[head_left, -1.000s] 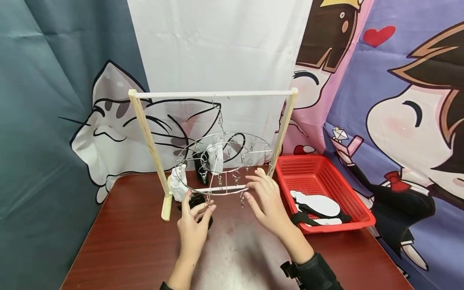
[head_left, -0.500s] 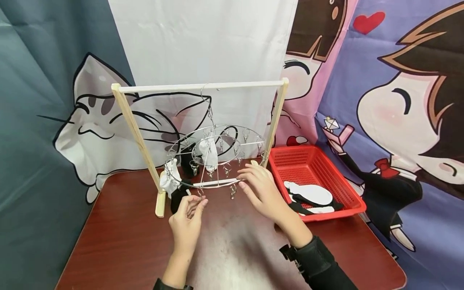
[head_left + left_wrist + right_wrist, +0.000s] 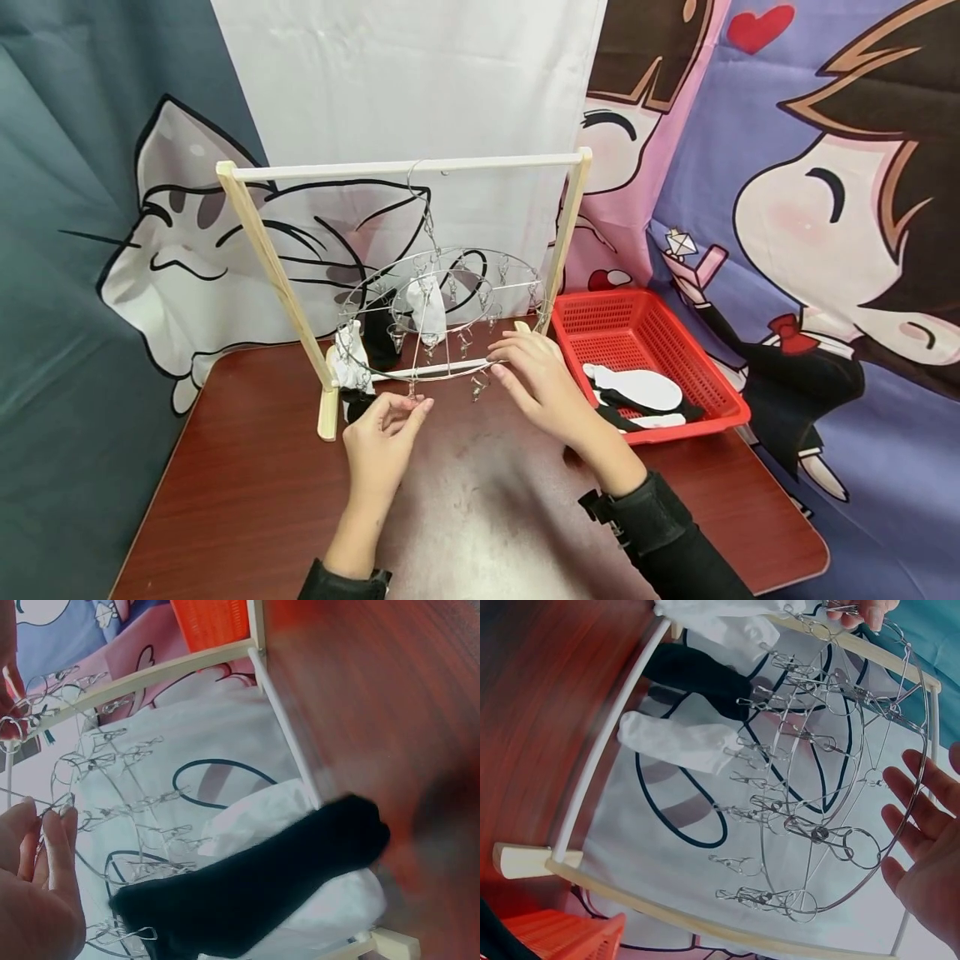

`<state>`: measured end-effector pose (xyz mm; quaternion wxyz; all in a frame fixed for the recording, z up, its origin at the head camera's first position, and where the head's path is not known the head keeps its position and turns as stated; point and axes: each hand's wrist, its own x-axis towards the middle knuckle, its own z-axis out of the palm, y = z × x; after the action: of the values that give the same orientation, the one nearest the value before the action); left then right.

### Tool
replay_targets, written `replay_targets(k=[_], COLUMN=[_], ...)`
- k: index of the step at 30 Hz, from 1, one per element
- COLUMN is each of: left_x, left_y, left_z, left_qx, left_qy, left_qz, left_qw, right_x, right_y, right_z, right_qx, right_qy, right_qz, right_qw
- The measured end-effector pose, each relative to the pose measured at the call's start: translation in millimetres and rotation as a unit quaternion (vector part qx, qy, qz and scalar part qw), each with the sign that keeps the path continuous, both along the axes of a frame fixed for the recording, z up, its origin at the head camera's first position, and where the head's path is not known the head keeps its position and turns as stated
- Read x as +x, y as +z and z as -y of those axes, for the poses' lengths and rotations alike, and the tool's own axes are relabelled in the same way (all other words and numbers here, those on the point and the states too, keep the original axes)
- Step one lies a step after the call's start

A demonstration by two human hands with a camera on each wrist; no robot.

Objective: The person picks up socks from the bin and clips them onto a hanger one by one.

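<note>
A round wire sock hanger (image 3: 450,377) with metal clips hangs by its hook from a wooden rack (image 3: 405,169). My left hand (image 3: 378,450) pinches a small clip (image 3: 411,389) at the near rim of the hanger. On the right, my right hand (image 3: 543,392) rests its fingers loosely at the rim, thumb and fingertips right by the wire (image 3: 889,851). A white sock (image 3: 426,310) and a black sock (image 3: 382,333) hang towards the back. At the left hang another white sock (image 3: 351,358) and a black sock (image 3: 255,881), the latter mostly behind my left hand in the head view.
A red plastic basket (image 3: 697,358) stands right of the rack, with white and black socks (image 3: 648,390) inside. The rack's left foot (image 3: 327,414) rests on the brown table (image 3: 480,517). Printed cloth (image 3: 420,75) hangs behind.
The head view has shifted. The near black sock has moved left, away from beneath my left hand. My left fingers have drawn closer together at the clip; my right hand stays at the rim.
</note>
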<state>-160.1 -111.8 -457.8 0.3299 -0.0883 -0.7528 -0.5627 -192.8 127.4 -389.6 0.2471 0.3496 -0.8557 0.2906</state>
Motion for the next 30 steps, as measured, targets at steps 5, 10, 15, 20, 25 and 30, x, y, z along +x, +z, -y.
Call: replay_targets(k=[5,10,15,20,25,30], left_x=[0.9,0.0,1.2,2.3,2.0,2.7], left_y=[10.1,14.8,13.7,10.5,9.4,10.4], left_z=[2.5,5.7,6.1,5.1,3.9,2.3], left_qx=[0.026,-0.033,-0.081,-0.077,-0.061,-0.051], left_qy=[-0.032,-0.055,-0.06,-0.073,-0.072,-0.052], left_qz=[0.119,0.159,0.141,0.102,0.083,0.1], left_qw=[0.992,0.9852,0.9848,0.9891,0.9921,0.9923], right_x=[-0.8,-2.0,-2.9,-3.1,-3.8,-2.8], right_y=[2.0,3.4,2.4,2.3,3.1,-0.6], right_z=[-1.4,-4.6,-8.5,-12.8,-14.2,-11.5], right_qx=[0.005,0.005,0.003,-0.003,-0.005,0.0], right_qy=[0.001,0.003,0.009,0.025,0.037,0.035], right_qz=[0.0,0.002,0.004,0.008,0.008,0.016], right_qw=[1.0,1.0,1.0,1.0,0.999,0.999])
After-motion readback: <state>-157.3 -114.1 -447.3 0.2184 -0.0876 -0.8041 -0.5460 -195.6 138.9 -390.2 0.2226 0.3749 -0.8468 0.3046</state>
